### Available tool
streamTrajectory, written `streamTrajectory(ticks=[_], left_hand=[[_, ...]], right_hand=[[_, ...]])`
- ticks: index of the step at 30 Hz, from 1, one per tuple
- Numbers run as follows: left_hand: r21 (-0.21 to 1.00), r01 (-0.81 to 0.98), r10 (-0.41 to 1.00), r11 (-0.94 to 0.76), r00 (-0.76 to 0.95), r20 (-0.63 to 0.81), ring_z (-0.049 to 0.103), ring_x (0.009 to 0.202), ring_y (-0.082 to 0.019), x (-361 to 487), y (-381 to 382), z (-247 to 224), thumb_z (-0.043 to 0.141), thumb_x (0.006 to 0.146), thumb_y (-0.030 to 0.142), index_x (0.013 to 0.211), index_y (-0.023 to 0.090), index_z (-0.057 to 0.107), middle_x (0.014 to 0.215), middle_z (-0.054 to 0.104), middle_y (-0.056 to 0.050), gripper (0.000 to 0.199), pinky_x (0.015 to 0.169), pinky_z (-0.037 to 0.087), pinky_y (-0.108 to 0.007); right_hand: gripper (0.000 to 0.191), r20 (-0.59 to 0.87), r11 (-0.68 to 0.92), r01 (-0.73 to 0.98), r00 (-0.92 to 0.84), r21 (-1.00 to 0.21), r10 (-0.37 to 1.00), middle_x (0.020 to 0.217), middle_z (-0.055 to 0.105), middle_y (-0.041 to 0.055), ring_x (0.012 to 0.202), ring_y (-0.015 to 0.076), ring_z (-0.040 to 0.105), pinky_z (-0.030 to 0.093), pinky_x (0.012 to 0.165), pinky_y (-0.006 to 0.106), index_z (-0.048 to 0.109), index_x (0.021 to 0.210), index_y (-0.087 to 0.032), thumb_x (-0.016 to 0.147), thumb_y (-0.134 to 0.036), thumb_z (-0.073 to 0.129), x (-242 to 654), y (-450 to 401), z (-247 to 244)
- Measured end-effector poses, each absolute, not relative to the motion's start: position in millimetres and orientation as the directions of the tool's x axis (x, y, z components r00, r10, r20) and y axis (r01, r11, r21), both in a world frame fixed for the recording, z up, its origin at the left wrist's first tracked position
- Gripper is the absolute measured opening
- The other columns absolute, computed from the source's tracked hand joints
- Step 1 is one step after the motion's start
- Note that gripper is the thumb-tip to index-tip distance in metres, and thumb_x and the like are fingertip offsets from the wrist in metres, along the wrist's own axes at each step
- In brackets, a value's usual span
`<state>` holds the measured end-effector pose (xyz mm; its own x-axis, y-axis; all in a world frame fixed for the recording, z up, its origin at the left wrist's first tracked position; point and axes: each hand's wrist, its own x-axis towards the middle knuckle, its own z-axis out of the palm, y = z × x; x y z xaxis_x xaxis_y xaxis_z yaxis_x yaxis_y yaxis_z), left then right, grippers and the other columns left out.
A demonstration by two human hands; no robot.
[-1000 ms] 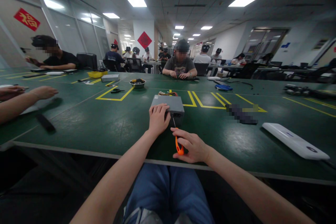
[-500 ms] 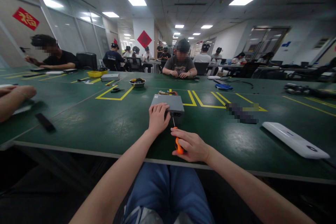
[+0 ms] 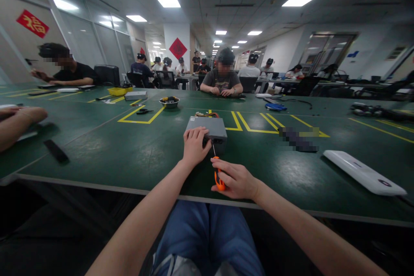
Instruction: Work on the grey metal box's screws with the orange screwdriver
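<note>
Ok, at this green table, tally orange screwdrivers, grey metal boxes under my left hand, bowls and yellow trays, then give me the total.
Orange screwdriver: 1
Grey metal box: 1
Bowl: 1
Yellow tray: 1
Total: 4

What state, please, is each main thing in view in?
Grey rectangular metal box: top panel in place.
Left hand: resting on the box.
Orange-and-black screwdriver: held, tip toward the box.
Right hand: gripping the screwdriver.
Round silver metal bowl: upright, with contents.
Long white plastic object: lying flat.
</note>
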<state>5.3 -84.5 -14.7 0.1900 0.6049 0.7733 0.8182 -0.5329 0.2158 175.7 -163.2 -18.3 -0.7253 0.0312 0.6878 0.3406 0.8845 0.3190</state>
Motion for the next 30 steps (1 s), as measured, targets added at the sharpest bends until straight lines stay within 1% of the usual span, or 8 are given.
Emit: streamTrajectory(ticks=[5, 9, 12, 14, 18, 20, 26, 30], left_hand=[[0.216, 0.818, 0.602, -0.533, 0.188, 0.776, 0.048, 0.113, -0.022, 5.0, -83.3, -15.7, 0.055, 0.08, 0.03, 0.107, 0.025, 0.055, 0.119, 0.058, -0.004, 0.027, 0.101, 0.027, -0.04], [0.214, 0.814, 0.591, -0.54, 0.185, 0.785, 0.048, 0.113, -0.021, 5.0, -82.5, -16.8, 0.056, 0.081, 0.031, 0.106, 0.025, 0.055, 0.119, 0.058, -0.003, 0.027, 0.101, 0.027, -0.039], [0.21, 0.818, 0.588, -0.535, 0.182, 0.788, 0.048, 0.113, -0.021, 5.2, -82.2, -17.0, 0.055, 0.082, 0.033, 0.107, 0.025, 0.055, 0.119, 0.059, -0.004, 0.026, 0.1, 0.027, -0.039], [0.207, 0.823, 0.591, -0.53, 0.183, 0.786, 0.049, 0.113, -0.021, 5.4, -82.2, -16.8, 0.053, 0.083, 0.035, 0.107, 0.025, 0.055, 0.119, 0.059, -0.004, 0.026, 0.1, 0.028, -0.04], [0.199, 0.83, 0.595, -0.521, 0.186, 0.782, 0.049, 0.112, -0.022, 5.9, -81.7, -16.7, 0.051, 0.085, 0.036, 0.107, 0.025, 0.055, 0.119, 0.059, -0.005, 0.025, 0.099, 0.028, -0.04], [0.196, 0.833, 0.595, -0.518, 0.187, 0.781, 0.049, 0.112, -0.022, 6.2, -81.3, -17.0, 0.051, 0.086, 0.036, 0.107, 0.025, 0.055, 0.119, 0.059, -0.005, 0.025, 0.099, 0.029, -0.041], [0.184, 0.842, 0.598, -0.506, 0.189, 0.779, 0.048, 0.111, -0.023, 6.8, -80.9, -17.8, 0.051, 0.086, 0.036, 0.107, 0.025, 0.054, 0.118, 0.059, -0.005, 0.025, 0.098, 0.028, -0.041], [0.174, 0.846, 0.598, -0.504, 0.196, 0.777, 0.048, 0.111, -0.023, 6.5, -80.6, -18.1, 0.05, 0.086, 0.036, 0.107, 0.024, 0.054, 0.118, 0.058, -0.005, 0.024, 0.098, 0.029, -0.041]], right_hand=[[0.032, 0.602, 0.875, 0.327, -0.797, 0.358, 0.052, 0.114, 0.05, 0.0176, 0.122, 0.0298, 0.045, 0.053, 0.085, 0.037, 0.049, 0.112, -0.014, 0.087, -0.034, 0.048, 174.9, -167.2, -9.9], [0.026, 0.671, 0.862, 0.342, -0.741, 0.374, 0.003, 0.103, 0.055, 0.0137, 0.115, 0.0253, 0.052, 0.054, 0.084, 0.033, 0.05, 0.097, -0.014, 0.084, -0.036, 0.053, 174.5, -166.5, -12.3], [0.019, 0.706, 0.883, 0.336, -0.709, 0.328, 0.008, 0.106, 0.055, 0.014, 0.115, 0.0242, 0.052, 0.055, 0.082, 0.033, 0.046, 0.092, -0.016, 0.084, -0.031, 0.054, 175.5, -164.2, -15.9], [0.019, 0.676, 0.89, 0.326, -0.737, 0.317, 0.029, 0.109, 0.054, 0.0146, 0.117, 0.0249, 0.05, 0.054, 0.084, 0.035, 0.047, 0.097, -0.016, 0.085, -0.029, 0.053, 176.4, -163.7, -16.1], [0.033, 0.601, 0.895, 0.316, -0.796, 0.316, 0.068, 0.116, 0.049, 0.019, 0.122, 0.0295, 0.044, 0.052, 0.087, 0.039, 0.049, 0.111, -0.013, 0.087, -0.035, 0.047, 177.1, -165.2, -12.8], [0.035, 0.591, 0.895, 0.317, -0.803, 0.314, 0.077, 0.117, 0.048, 0.0201, 0.124, 0.0305, 0.042, 0.052, 0.087, 0.039, 0.048, 0.113, -0.011, 0.087, -0.035, 0.045, 176.7, -165.9, -12.3], [0.024, 0.677, 0.899, 0.303, -0.736, 0.317, 0.01, 0.103, 0.055, 0.0138, 0.117, 0.0258, 0.05, 0.054, 0.084, 0.034, 0.048, 0.096, -0.015, 0.083, -0.033, 0.056, 174.3, -164.4, -16.3], [0.026, 0.648, 0.912, 0.292, -0.761, 0.288, 0.038, 0.107, 0.054, 0.0156, 0.118, 0.0269, 0.049, 0.052, 0.087, 0.037, 0.048, 0.099, -0.013, 0.084, -0.033, 0.054, 174.7, -164.4, -15.1]])
